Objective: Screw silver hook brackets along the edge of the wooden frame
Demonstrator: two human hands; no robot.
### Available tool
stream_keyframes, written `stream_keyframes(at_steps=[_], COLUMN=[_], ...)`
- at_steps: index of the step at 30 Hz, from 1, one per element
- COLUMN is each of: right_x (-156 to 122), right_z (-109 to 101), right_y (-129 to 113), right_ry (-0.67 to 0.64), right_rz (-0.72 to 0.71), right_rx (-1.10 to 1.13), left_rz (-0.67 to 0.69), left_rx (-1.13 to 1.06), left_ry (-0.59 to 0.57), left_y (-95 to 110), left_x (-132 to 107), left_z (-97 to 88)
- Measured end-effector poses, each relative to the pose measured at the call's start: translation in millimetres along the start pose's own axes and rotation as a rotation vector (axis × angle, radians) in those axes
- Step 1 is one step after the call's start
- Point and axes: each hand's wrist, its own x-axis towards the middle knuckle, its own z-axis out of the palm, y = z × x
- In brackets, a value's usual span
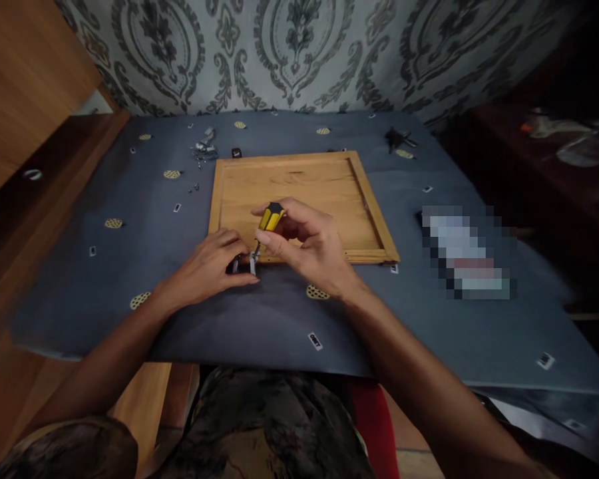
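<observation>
My right hand (312, 243) grips a short screwdriver (271, 218) with a yellow and black handle, its shaft pointing down. The tip meets a small metal hinge (253, 261) at the near edge of a framed wooden panel (289, 174), toward its left corner. Around the hinge, my left hand (217, 266) is closed, with thumb and fingers on either side of it. The panel lies flat on the table, its raised frame facing up. Whether a screw sits under the tip is too small to make out.
Beyond the panel's far left corner lie a pile of metal hardware (204, 150) and a small dark box (236, 153). A few small screws (194, 188) are nearer. A black object (399, 139) lies at the far right. A blurred-out device (466, 253) is on the right of the blue tablecloth (379, 326).
</observation>
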Motion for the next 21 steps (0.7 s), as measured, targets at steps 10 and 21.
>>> stream_keyframes(at_steps=[10, 21], right_x=[-1, -8], right_z=[4, 7], right_y=[8, 2], right_ry=[0.088, 0.309], right_rz=[-0.013, -0.188], right_rx=[-0.005, -0.235], left_rz=[-0.005, -0.015], left_rx=[-0.015, -0.034], left_ry=[0.004, 0.0], left_y=[-2, -1], left_x=[0, 0], left_z=[1.6, 1.0])
